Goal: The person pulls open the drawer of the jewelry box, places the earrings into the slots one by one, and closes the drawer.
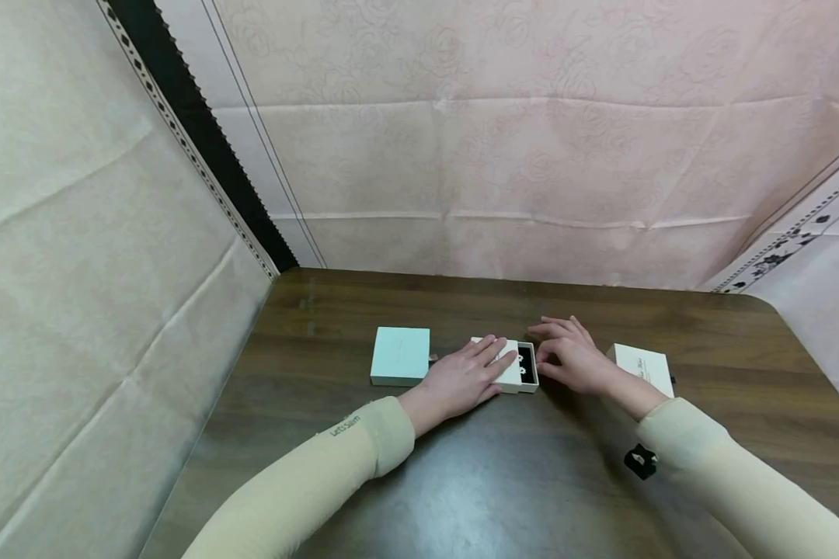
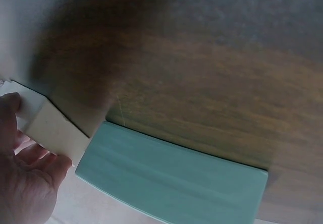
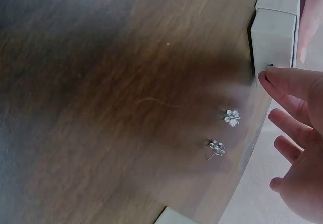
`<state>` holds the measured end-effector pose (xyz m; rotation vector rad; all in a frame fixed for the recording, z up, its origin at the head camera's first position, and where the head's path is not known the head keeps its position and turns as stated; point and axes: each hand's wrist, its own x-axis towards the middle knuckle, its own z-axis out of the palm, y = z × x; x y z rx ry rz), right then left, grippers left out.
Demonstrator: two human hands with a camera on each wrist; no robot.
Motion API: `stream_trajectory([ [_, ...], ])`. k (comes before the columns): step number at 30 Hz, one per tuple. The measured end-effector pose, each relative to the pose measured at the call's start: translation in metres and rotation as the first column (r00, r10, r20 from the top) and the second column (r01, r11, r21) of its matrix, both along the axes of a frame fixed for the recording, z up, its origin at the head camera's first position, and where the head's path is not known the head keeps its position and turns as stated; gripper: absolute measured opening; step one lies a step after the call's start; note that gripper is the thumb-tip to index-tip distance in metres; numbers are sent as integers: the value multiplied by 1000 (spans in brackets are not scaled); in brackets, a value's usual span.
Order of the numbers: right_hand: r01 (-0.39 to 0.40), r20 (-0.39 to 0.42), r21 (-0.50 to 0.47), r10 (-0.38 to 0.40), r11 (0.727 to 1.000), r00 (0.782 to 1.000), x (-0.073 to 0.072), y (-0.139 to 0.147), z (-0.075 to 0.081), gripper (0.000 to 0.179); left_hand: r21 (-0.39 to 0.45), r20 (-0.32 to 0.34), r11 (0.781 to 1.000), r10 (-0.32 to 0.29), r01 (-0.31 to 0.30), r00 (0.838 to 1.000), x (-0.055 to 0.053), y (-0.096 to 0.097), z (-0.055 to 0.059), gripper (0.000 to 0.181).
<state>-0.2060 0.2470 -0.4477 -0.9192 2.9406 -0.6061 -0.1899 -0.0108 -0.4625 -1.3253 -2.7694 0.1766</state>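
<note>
The small white box (image 1: 516,371) sits mid-surface, its dark insert showing at the right end. The left hand (image 1: 464,378) lies flat across its lid, fingers straight. The right hand (image 1: 573,359) is relaxed, fingertips touching the box's right end. A mint box (image 1: 400,355) lies just left, another white box (image 1: 642,367) to the right, on the wooden surface (image 1: 461,481).

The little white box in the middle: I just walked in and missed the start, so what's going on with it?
A person sits at a dark wooden table. Their left hand lies flat on the small white drawer box, whose tray is slid partly out, showing a dark insert. The right hand touches that open end with its fingertips. A pale green box sits to the left, another white box to the right. Two small sparkly earrings lie loose on the table.
</note>
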Motion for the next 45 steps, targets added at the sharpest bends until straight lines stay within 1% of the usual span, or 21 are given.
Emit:
stream_trajectory([
  [7, -8, 0, -12, 8, 1000, 1000, -1, -4, -2, 29, -2, 8, 1000, 7, -7, 1000, 1, 0, 0, 63],
  [18, -19, 3, -32, 19, 999, 1000, 0, -11, -5, 27, 31, 8, 999, -14, 14, 1000, 1, 1, -2, 62],
  [24, -19, 9, -42, 19, 999, 1000, 0, -15, -5, 29, 20, -10, 1000, -21, 21, 1000, 2, 2, -1, 61],
  [29, -21, 10, -40, 21, 999, 1000, 2, -15, -4, 27, 7, 2, 1000, -12, 12, 1000, 2, 3, 0, 62],
  [35, -6, 29, -17, 6, 1000, 1000, 3, -9, 0, 18, -2, 20, 1000, -6, 6, 1000, 2, 2, 1, 62],
  [40, -7, 24, -6, 7, 1000, 1000, 3, 0, 6, 7, -8, 16, 1000, -8, 8, 1000, 0, 0, 2, 64],
  [42, -9, 21, 0, 9, 1000, 1000, 3, 4, 10, 7, -7, 10, 1000, -9, 9, 1000, -1, -1, 2, 64],
  [45, -12, 20, 14, 12, 1000, 1000, 5, 11, 16, 14, -2, 11, 1000, -15, 15, 1000, -1, -1, 3, 65],
])
